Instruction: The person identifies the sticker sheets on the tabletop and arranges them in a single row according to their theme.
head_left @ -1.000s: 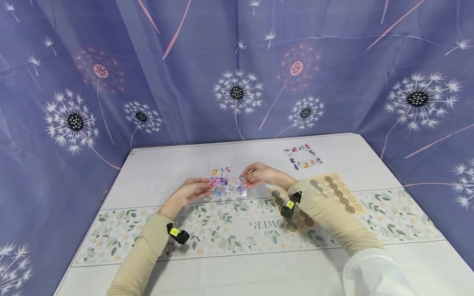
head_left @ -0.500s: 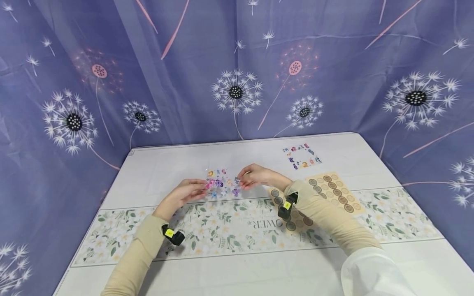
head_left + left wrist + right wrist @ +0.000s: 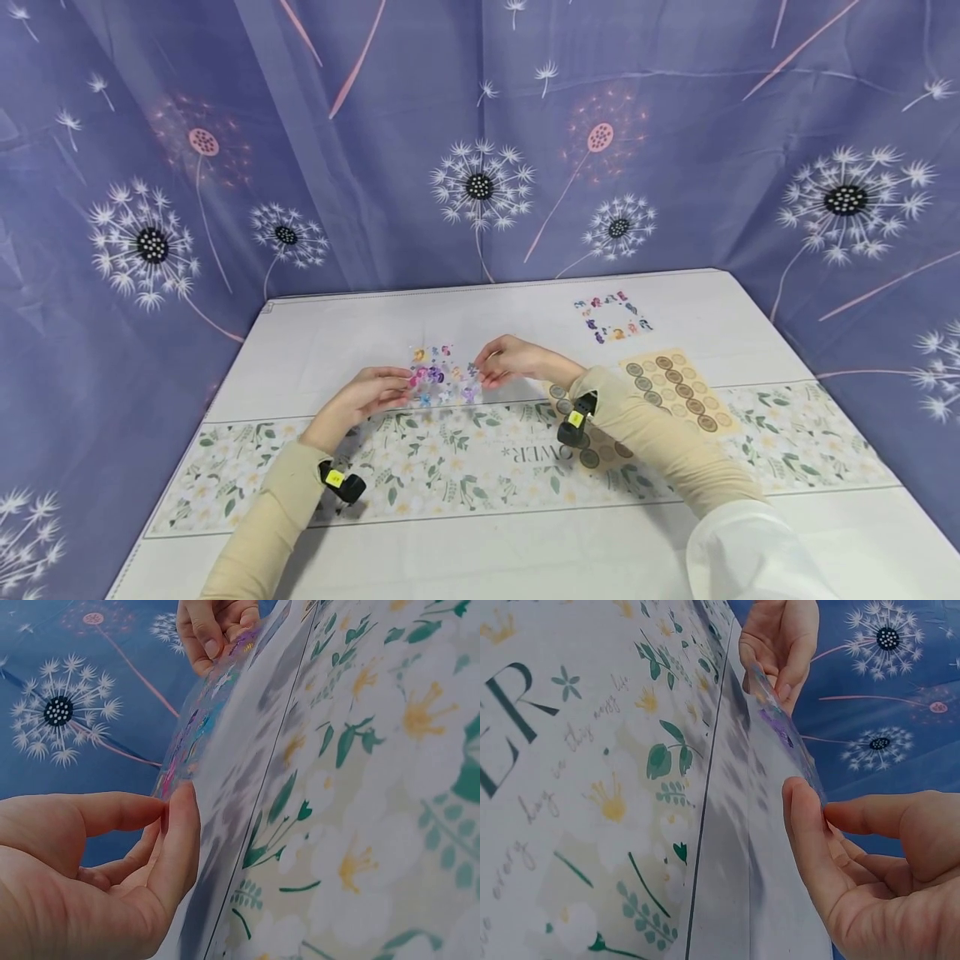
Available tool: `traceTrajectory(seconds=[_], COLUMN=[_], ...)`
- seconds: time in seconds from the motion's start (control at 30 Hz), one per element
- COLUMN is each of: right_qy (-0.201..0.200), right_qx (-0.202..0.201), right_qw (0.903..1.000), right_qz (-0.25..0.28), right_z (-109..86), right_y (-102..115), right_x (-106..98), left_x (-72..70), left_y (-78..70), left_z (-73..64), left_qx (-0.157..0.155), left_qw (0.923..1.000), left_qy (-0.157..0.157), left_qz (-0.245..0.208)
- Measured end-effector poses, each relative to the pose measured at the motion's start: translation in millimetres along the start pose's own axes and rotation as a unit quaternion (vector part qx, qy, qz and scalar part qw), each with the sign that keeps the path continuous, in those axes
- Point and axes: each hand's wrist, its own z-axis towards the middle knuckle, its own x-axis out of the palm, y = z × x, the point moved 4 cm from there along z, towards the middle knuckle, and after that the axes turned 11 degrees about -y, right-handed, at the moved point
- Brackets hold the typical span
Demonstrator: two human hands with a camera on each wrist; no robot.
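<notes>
A clear sticker sheet (image 3: 444, 377) with small colourful cartoon figures is stretched between my two hands. My left hand (image 3: 366, 393) pinches its left edge between thumb and fingers. On the opposite edge, my right hand (image 3: 512, 360) pinches it the same way. In the left wrist view the sheet (image 3: 201, 724) is seen nearly edge-on, raised off the table, with its shadow on the white cloth below. The right wrist view shows the sheet (image 3: 787, 731) curving slightly between the hands.
A second clear sticker sheet (image 3: 636, 327) lies at the back right, figures around its border. Two tan sheets with rows of round coin-like prints (image 3: 681, 392) lie beneath and beside my right forearm. A flowered band (image 3: 435, 467) crosses the white tablecloth; a purple dandelion curtain (image 3: 375, 167) stands behind.
Both hands have shifted a little to the left, carrying the sticker sheet with them. Their pinch on its edges stays the same.
</notes>
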Motion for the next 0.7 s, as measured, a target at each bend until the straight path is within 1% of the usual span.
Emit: traceTrajectory(seconds=[0.13, 0.23, 0.43, 0.7], right_qy=[-0.002, 0.001, 0.011, 0.019], right_qx=[0.01, 0.009, -0.005, -0.01], right_qw=[0.9999, 0.9999, 0.9999, 0.9997], right_qz=[0.009, 0.011, -0.004, -0.011], right_z=[1.9, 2.9, 3.1, 1.9], right_y=[-2.6, -4.4, -5.1, -2.8], right_x=[2.4, 4.3, 6.9, 9.6], left_x=[-1.3, -2.1, -4.8, -7.2], left_y=[0.9, 1.1, 0.5, -0.9], left_z=[-0.8, -2.9, -6.8, -7.9], left_qx=[-0.002, -0.005, -0.006, -0.003], left_qw=[1.0, 1.0, 1.0, 1.0], left_qy=[-0.003, -0.001, 0.0, 0.003], left_qz=[0.001, 0.001, 0.0, 0.003])
